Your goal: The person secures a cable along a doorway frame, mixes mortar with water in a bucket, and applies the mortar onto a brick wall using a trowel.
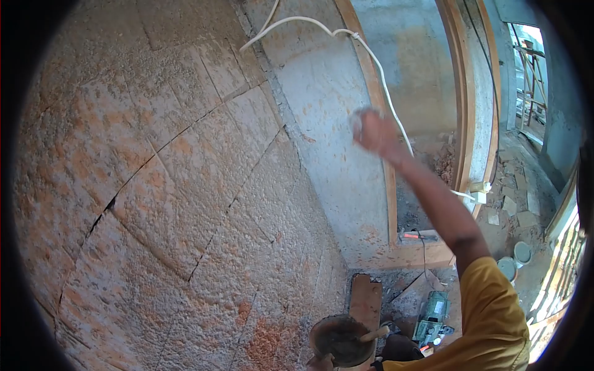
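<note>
My right hand (376, 133) is raised on an outstretched arm in front of the plastered wall strip beside the door frame. It is blurred, with its fingers closed round something greyish too smeared to name. At the bottom edge, my left hand (320, 363) is partly visible, gripping the near rim of a round pan (317, 337). Dark wet material lies in the pan, and a tool's pale wooden handle (375, 334) sticks out over its right side. A rough, mortar-splashed wall (185, 185) with cracks and joint lines fills the left.
A white cable (385, 83) hangs across the wooden door frame (373, 80) to a white socket (480, 197). Below are a brown board (365, 303), a green power tool (431, 318) and buckets (507, 268). Broken tiles (508, 204) litter the floor at right.
</note>
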Action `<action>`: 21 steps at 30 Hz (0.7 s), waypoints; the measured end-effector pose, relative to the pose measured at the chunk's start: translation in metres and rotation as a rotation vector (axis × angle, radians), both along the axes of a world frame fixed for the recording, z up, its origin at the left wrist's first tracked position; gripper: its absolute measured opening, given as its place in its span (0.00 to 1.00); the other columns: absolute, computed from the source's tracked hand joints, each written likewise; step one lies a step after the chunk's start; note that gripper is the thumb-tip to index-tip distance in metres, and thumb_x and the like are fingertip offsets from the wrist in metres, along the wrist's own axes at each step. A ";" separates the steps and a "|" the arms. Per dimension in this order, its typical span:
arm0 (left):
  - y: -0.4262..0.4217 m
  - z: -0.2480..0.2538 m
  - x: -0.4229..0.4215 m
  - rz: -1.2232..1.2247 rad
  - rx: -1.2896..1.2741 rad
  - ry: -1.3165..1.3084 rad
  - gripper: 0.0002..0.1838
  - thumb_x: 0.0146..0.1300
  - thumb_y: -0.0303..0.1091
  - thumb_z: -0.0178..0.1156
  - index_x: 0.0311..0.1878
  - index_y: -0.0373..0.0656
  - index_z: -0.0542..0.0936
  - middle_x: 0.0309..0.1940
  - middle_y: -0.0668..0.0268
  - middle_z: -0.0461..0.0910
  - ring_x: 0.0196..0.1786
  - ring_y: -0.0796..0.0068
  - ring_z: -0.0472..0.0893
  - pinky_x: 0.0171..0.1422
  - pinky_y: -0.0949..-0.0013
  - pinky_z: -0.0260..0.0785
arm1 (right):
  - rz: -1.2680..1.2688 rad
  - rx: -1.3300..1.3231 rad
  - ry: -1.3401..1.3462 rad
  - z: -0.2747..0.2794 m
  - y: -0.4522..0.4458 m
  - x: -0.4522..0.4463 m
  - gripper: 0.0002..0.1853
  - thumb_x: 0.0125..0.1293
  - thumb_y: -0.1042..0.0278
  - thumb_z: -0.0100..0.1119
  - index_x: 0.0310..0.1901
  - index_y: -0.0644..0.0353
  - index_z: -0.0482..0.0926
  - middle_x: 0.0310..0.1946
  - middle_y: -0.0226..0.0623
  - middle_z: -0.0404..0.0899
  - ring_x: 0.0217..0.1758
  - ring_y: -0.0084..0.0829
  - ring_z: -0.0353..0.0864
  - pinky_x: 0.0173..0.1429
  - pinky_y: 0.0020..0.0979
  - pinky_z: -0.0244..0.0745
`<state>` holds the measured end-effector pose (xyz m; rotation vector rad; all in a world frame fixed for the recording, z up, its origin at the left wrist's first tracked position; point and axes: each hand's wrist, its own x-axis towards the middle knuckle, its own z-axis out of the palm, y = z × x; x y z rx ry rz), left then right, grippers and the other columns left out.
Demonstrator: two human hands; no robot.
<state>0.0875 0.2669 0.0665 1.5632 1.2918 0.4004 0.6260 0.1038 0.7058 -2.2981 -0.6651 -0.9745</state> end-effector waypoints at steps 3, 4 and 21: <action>-0.003 0.015 0.023 0.032 -0.028 0.008 0.17 0.59 0.34 0.70 0.49 0.36 0.80 0.32 0.65 0.80 0.34 0.70 0.77 0.38 0.58 0.71 | -0.099 0.079 -0.034 0.081 -0.013 0.059 0.17 0.73 0.59 0.56 0.51 0.64 0.86 0.49 0.57 0.87 0.54 0.58 0.89 0.59 0.54 0.83; -0.005 0.021 0.031 0.044 -0.039 0.012 0.17 0.59 0.34 0.70 0.48 0.37 0.80 0.32 0.66 0.80 0.34 0.70 0.77 0.37 0.58 0.71 | -0.140 0.097 -0.120 0.099 -0.017 0.080 0.17 0.72 0.60 0.57 0.49 0.64 0.87 0.47 0.58 0.88 0.52 0.58 0.90 0.56 0.54 0.84; -0.022 0.054 0.081 0.044 -0.077 0.050 0.08 0.59 0.28 0.68 0.40 0.42 0.79 0.29 0.70 0.79 0.30 0.77 0.76 0.33 0.65 0.68 | -0.132 0.106 -0.212 0.136 -0.048 0.225 0.20 0.65 0.63 0.61 0.55 0.62 0.84 0.49 0.61 0.88 0.56 0.58 0.88 0.64 0.52 0.81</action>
